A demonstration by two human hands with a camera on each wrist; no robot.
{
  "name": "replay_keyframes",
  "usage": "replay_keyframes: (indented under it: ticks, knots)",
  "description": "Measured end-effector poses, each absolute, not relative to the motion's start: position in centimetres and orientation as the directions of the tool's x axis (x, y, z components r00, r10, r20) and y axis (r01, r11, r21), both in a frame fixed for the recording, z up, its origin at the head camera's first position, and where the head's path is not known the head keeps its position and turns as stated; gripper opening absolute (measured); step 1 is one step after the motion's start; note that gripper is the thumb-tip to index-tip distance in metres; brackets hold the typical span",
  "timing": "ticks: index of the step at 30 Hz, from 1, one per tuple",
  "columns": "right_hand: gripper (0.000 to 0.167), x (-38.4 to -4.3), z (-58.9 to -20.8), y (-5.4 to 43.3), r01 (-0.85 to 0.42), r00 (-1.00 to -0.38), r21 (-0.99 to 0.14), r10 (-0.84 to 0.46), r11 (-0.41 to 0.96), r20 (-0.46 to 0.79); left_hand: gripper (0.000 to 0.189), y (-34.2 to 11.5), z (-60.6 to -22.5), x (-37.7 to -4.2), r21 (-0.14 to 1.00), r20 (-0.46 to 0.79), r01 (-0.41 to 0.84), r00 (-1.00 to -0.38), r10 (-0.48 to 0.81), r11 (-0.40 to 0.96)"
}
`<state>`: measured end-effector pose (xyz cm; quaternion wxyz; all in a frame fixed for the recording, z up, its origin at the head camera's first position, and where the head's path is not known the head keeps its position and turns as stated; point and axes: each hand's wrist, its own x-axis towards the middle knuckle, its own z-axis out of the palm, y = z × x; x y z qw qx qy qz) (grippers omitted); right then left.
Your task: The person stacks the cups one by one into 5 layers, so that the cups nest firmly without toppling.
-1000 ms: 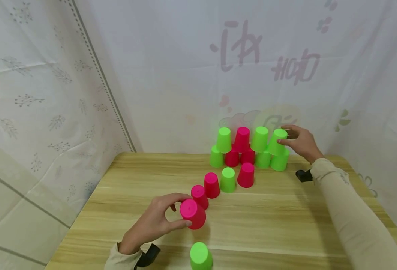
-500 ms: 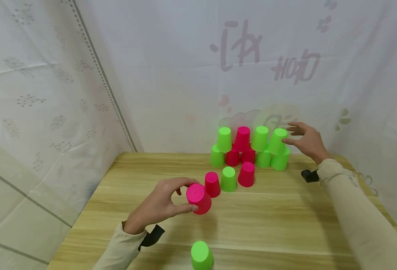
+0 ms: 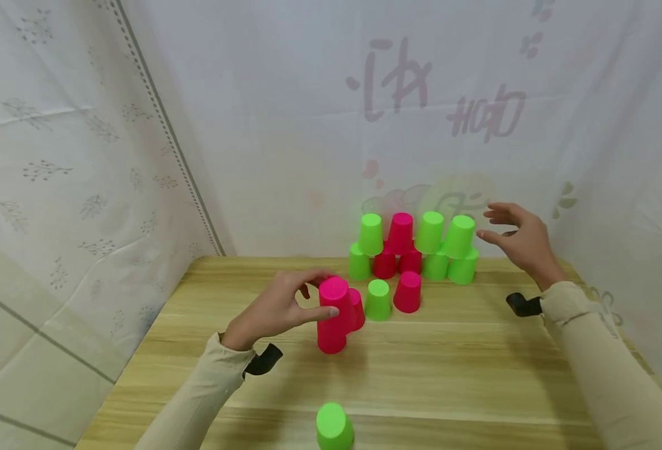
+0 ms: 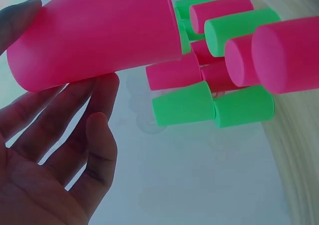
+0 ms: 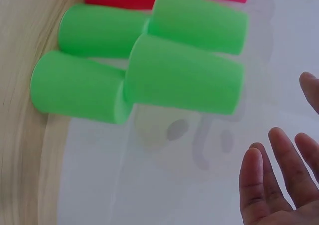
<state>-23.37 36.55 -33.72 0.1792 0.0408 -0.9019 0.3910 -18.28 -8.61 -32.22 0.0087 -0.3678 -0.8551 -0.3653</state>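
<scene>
Between thumb and fingers, my left hand [image 3: 283,306] holds an upside-down pink cup [image 4: 97,33] by its upper sides. In the head view that cup overlaps another pink cup [image 3: 332,340] standing on the table; in the left wrist view its rim hangs apart from the cups beyond. My right hand [image 3: 521,240] is off to the right of the two-tier cup wall, fingers spread and holding nothing. Nearest to it is the green cup [image 5: 187,75] at the right end of the upper tier, with a gap between them. That cup rests on the lower row.
Behind stands the wall of green and pink cups, its upper tier including a pink cup [image 3: 401,232]. In front of it are a green cup [image 3: 378,300] and a pink cup [image 3: 407,292]. A lone green cup [image 3: 334,427] stands near the front of the wooden table [image 3: 449,381].
My left hand has carried its pink cup away from me and slightly right, over the standing pink cup. My right hand has let go of the upper right green cup and drawn back rightward.
</scene>
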Motion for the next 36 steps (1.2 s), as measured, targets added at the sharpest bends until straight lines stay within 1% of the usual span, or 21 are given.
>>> replay_keyframes:
  ticks: [4, 8, 13, 19, 22, 26, 34, 36]
  knots:
    - [0.056, -22.0, -33.8, 35.7, -0.251, -0.912, -0.703, 0.081, 0.665, 0.402, 0.045, -8.1, -31.9, -19.3, 0.63, 0.273, 0.62, -0.742, 0.613, 0.469]
    - [0.05, -20.3, -33.8, 34.4, -0.285, -0.91, -0.718, 0.056, 0.635, 0.41, 0.047, -7.6, -31.6, -20.2, 0.622, 0.279, 0.623, -0.742, 0.61, 0.474]
    - [0.042, -18.6, -34.5, 32.7, -0.354, -0.901, -0.706, -0.021, 0.613, 0.434, 0.047, -6.8, -31.0, -21.1, 0.597, 0.314, 0.657, -0.719, 0.62, 0.46]
    - [0.036, -17.4, -36.1, 30.9, -0.421, -0.878, -0.67, -0.087, 0.611, 0.472, 0.046, -5.8, -30.5, -22.6, 0.584, 0.328, 0.666, -0.716, 0.616, 0.464]
    - [0.033, -17.2, -37.2, 30.1, -0.427, -0.88, -0.675, -0.105, 0.602, 0.464, 0.046, -5.2, -30.3, -23.4, 0.57, 0.342, 0.677, -0.71, 0.615, 0.465]
    - [0.035, -17.2, -38.4, 29.0, -0.399, -0.903, -0.711, -0.114, 0.579, 0.415, 0.045, -4.2, -30.0, -24.7, 0.561, 0.348, 0.68, -0.711, 0.612, 0.472]
    - [0.036, -17.7, -40.4, 26.7, -0.372, -0.925, -0.763, -0.139, 0.529, 0.355, 0.047, -1.8, -29.3, -27.6, 0.591, 0.357, 0.663, -0.726, 0.588, 0.46]
    - [0.037, -18.0, -40.8, 26.4, -0.346, -0.935, -0.779, -0.129, 0.523, 0.329, 0.049, -1.1, -29.2, -28.4, 0.602, 0.365, 0.653, -0.737, 0.569, 0.459]
